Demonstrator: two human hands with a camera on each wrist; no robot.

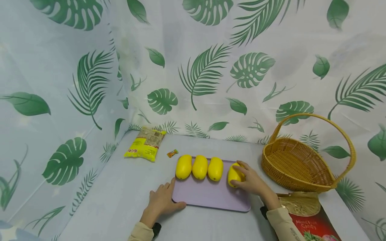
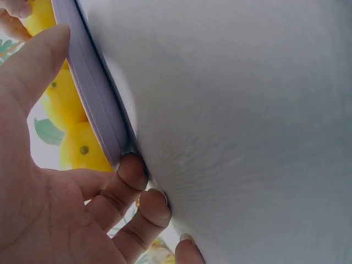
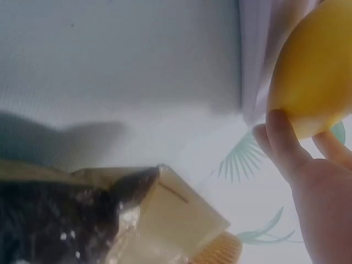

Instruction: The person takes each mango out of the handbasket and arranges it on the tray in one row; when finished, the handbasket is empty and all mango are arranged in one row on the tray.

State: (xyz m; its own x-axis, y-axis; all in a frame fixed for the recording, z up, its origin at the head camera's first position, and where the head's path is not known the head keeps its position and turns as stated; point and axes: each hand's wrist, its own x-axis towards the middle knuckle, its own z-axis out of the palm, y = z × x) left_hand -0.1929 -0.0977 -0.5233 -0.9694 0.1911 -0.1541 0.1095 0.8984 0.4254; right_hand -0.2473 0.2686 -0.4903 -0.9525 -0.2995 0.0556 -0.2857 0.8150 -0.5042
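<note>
A lilac tray (image 1: 208, 194) lies on the table with three smooth yellow oval fruits standing in a row along its far left side: one (image 1: 183, 167) at the corner, one (image 1: 200, 167) beside it, and one (image 1: 215, 169) after that. My right hand (image 1: 251, 179) grips a fourth such fruit (image 1: 234, 174) over the tray's right end, thumb on the near side and fingers across the far side. At the tray's left edge, my left hand (image 1: 163, 199) is spread, its thumb along the front rim (image 2: 91, 88) and its fingertips by the corner.
A wicker basket (image 1: 297, 164) with a tall handle stands at the right. In front of it lies a red and gold candy bag (image 1: 306, 214), beside my right forearm. At the back left are a yellow snack bag (image 1: 145, 144) and a small wrapped candy (image 1: 172, 153). Leaf-printed cloth hangs behind.
</note>
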